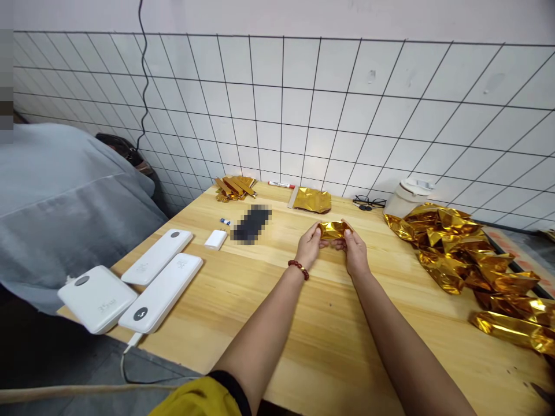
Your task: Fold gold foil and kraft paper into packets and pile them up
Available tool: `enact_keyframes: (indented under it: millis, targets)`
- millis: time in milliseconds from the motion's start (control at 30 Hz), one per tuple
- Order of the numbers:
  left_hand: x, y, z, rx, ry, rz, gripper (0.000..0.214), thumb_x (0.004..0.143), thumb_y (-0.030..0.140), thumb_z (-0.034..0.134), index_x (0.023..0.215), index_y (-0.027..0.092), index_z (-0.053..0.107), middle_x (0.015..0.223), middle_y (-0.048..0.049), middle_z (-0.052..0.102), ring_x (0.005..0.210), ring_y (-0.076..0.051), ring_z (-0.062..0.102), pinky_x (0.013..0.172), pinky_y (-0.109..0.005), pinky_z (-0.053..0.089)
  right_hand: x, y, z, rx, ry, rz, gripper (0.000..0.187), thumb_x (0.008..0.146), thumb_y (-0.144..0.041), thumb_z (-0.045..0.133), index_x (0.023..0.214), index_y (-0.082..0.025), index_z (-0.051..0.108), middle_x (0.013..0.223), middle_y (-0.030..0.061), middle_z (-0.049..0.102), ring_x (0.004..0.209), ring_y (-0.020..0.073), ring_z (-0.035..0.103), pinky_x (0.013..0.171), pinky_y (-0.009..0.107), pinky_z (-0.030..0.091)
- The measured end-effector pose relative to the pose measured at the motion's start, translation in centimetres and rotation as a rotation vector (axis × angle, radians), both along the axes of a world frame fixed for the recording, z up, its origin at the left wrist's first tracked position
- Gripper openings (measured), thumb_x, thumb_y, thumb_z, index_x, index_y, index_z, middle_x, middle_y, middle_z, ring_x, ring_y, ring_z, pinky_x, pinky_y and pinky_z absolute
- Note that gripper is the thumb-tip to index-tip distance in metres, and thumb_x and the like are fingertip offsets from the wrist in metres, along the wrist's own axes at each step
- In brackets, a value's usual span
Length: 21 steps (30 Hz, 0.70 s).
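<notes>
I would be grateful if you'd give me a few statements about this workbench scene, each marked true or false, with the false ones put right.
1. The left hand and right hand both hold one piece of gold foil. True.
2. A beaded bracelet is worn on the right wrist. False: the bracelet is on the left wrist.
3. Three white power banks lie near the left end of the table. True.
4. The white lidded container stands to the left of the hands. False: the container stands to their right, near the tiled wall.
5. The marker lies on top of the power banks. False: the marker lies along the table's back edge.
</notes>
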State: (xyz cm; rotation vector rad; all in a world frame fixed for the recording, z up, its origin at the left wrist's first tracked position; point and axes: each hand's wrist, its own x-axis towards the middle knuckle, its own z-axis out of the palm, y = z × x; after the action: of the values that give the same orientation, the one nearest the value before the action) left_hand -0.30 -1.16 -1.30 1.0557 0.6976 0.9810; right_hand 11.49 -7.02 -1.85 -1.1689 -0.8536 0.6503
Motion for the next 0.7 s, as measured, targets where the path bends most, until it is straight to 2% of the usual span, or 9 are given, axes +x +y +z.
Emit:
enact_keyframes:
  millis: [233,467,633,700]
  targets:
    - [-0.11,0.01,0.39,-0.058,-0.045,0.010,0.046,0.089,0.039,0.056,0.131,0.021,0.056,0.103,-0.0074,0.071,0.065,-0.009,0.066,0.063,-0.020,0.052,-0.13,-0.09,-0.15,0.009,-0.065,0.040,0.059,0.083,-0.055,0.059,0.132,-0.021,0.055,0.094,0.0055,0.072,0.067,0.0164,0.065,0.062,0.030,0.050]
    - [-0.03,-0.03,0.22,-0.043,-0.034,0.011,0.049,0.086,0.044,0.059,0.129,0.022,0.058,0.107,-0.0079,0.070,0.069,-0.012,0.067,0.064,-0.023,0.053,-0.14,0.03,-0.15,0.016,-0.034,0.025,0.060,0.081,-0.056,0.060,0.130,-0.021,0.057,0.092,0.0055,0.072,0.064,0.0164,0.065,0.059,0.030,0.050]
    - [0.03,-0.33,0.30,-0.027,-0.014,0.031,0.061,0.081,0.048,0.064,0.136,0.023,0.050,0.123,-0.0107,0.063,0.073,-0.013,0.067,0.066,-0.025,0.054,0.23,0.56,-0.30,-0.012,0.143,-0.126,0.066,0.077,-0.061,0.059,0.124,-0.016,0.059,0.076,0.0047,0.071,0.055,0.0160,0.063,0.050,0.027,0.046]
    - [0.04,-0.39,0.33,-0.018,-0.001,0.024,0.057,0.081,0.049,0.063,0.130,0.020,0.055,0.123,-0.0120,0.062,0.072,-0.012,0.066,0.066,-0.025,0.054,0.36,0.72,-0.37,-0.003,0.170,-0.165,0.064,0.076,-0.061,0.060,0.120,-0.014,0.061,0.073,0.0038,0.070,0.053,0.0151,0.061,0.049,0.027,0.045]
